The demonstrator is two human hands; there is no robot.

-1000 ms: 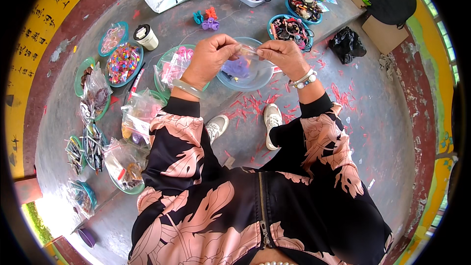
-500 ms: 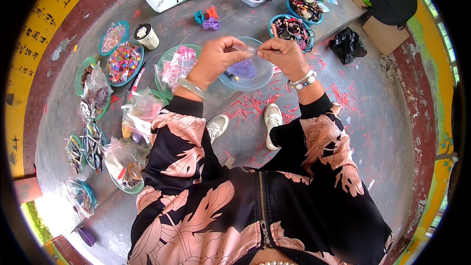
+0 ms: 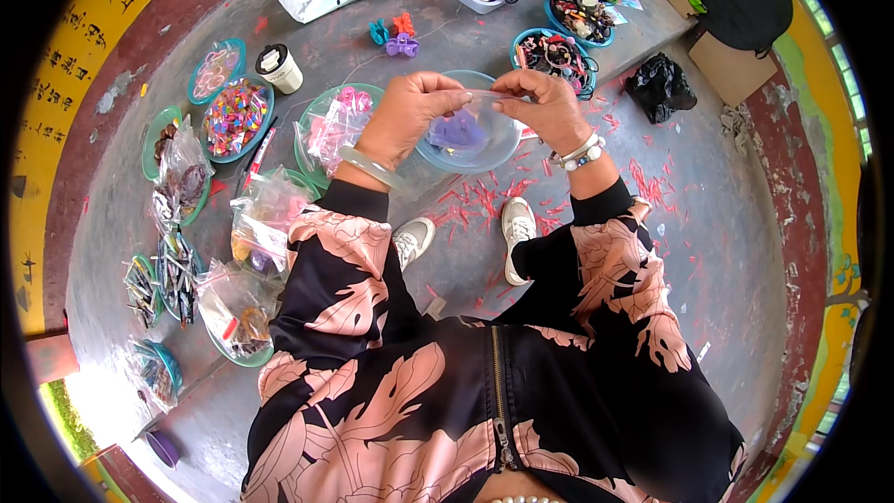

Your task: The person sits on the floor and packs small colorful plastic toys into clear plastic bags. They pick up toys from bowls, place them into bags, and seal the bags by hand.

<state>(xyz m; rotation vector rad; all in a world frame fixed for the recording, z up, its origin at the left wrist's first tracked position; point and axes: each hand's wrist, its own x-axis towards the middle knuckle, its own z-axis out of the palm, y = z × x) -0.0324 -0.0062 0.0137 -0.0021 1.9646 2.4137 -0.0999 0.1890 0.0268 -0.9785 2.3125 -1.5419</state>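
My left hand [image 3: 410,121] and my right hand [image 3: 551,114] are raised in front of me, each pinching the upper edge of a clear plastic bag [image 3: 482,104] between thumb and fingers. The bag's edge is stretched between them; its lower part is hard to make out. Below it on the floor stands a pale blue, see-through basin [image 3: 506,151]. A purple item [image 3: 458,132] shows there, and I cannot tell whether it lies in the basin or in the bag. Left of the basin, a green bowl [image 3: 302,144] holds bagged pink pieces, close to my left wrist.
Bowls of colourful small pieces [image 3: 237,118] and pens [image 3: 177,275] stand on the left, near a lidded cup [image 3: 279,70]. Claw clips [image 3: 401,45] lie ahead. Baskets of hair ties [image 3: 579,9] and a black bag [image 3: 659,87] stand far right. Red scraps [image 3: 470,205] litter the floor.
My fingertips have moved slightly apart, drawing the bag's edge out between them. The purple item shows more plainly now. The surrounding bowls stay where they were.
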